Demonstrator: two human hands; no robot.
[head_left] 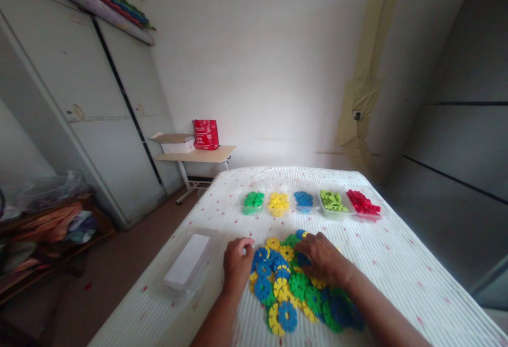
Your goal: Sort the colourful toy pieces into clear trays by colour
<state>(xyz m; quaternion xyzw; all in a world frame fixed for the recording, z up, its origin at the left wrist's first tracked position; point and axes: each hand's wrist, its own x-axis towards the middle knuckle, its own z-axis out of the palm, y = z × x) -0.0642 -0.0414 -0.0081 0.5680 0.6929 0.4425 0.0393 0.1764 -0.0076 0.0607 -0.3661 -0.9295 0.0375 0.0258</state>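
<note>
A loose pile of notched plastic building discs in blue, yellow and green (pixel 298 285) is spread near the front of the table. My right hand (pixel 323 258) reaches over the pile's far right part. Its fingers bend down around a blue building disc (pixel 304 259), partly hidden beneath them. At the pile's left edge is my left hand (pixel 237 263), its fingers curled and thumb drawn to the index finger. I see no disc in it. Some discs on the right lie under my right forearm.
Along the back stand clear trays of green discs (pixel 254 200), yellow discs (pixel 278 203), blue discs (pixel 304 200), lime-green pieces (pixel 333 200) and red pieces (pixel 362 202). A clear container with a white block (pixel 188 260) lies left. Behind, a side table (pixel 216 153) bears a red bag (pixel 206 135).
</note>
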